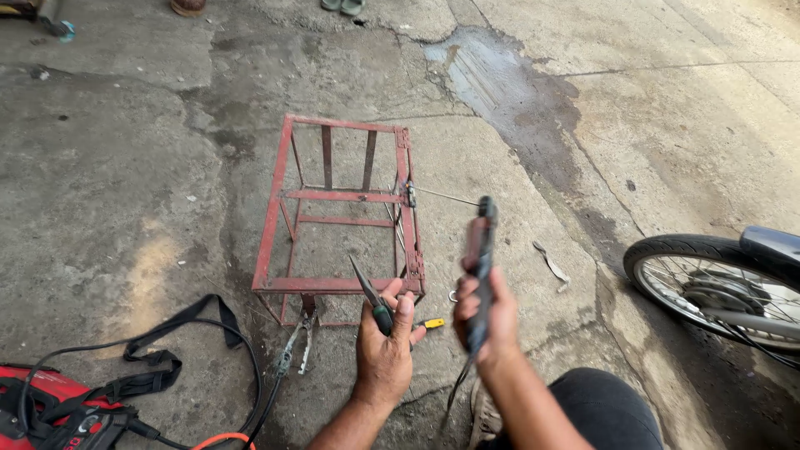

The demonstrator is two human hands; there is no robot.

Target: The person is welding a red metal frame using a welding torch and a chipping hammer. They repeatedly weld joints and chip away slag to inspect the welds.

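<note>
A red-painted metal frame (343, 218), box-shaped with thin bars, stands on the concrete in front of me. My left hand (385, 343) grips a green-handled screwdriver (372, 297), its blade pointing up towards the frame's near edge. My right hand (487, 310) holds a welding electrode holder (481, 250) upright; a thin welding rod (446, 197) runs from its tip to the frame's right upper corner. A ground clamp (293, 346) is clipped to the frame's bottom near bar.
A red welding machine (50, 412) with black strap and cables lies bottom left. A motorbike wheel (717, 283) is at the right. A metal scrap (550, 263) lies on the concrete. A yellow-tipped tool (431, 323) lies by my left hand. Someone's feet appear at the top edge.
</note>
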